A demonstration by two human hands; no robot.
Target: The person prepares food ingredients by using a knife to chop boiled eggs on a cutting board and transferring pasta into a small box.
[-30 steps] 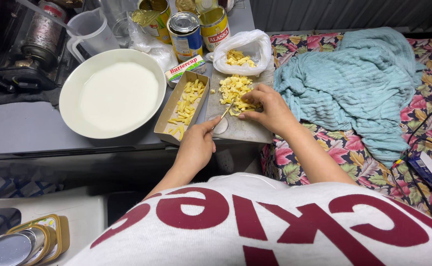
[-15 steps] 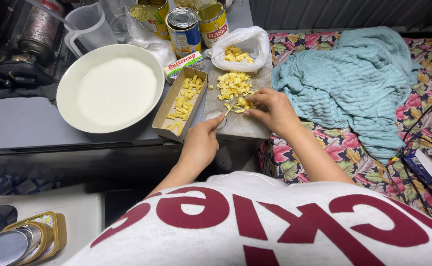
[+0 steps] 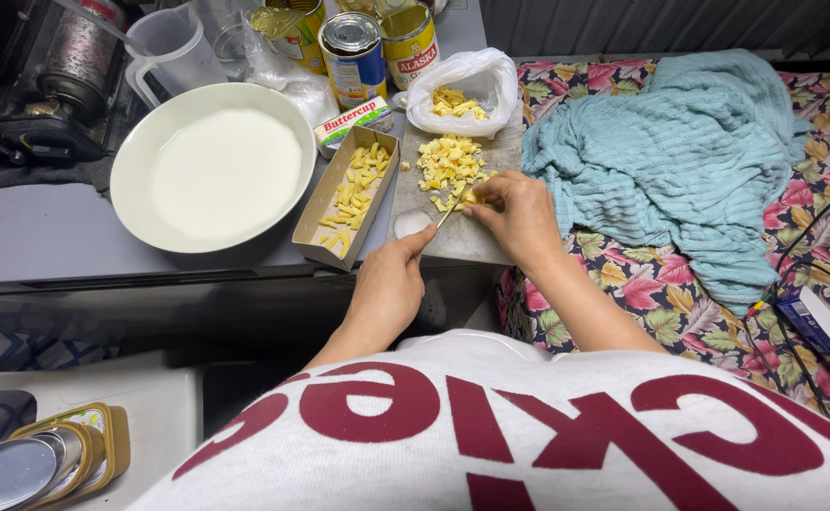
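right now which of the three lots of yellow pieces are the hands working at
The loose heap on the cutting board: the right hand pins its near edge and the left hand holds the knife there. The cardboard box and plastic bag lots lie untouched.

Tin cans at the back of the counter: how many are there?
3 show clearly: an opened can with its lid bent up, a sealed can beside it, and a yellow can behind the plastic bag. More may be cut off above.

Grey countertop, floral bedspread just right of the countertop, teal blanket heaped on the bedspread, dark corrugated wall behind, dim indoor light
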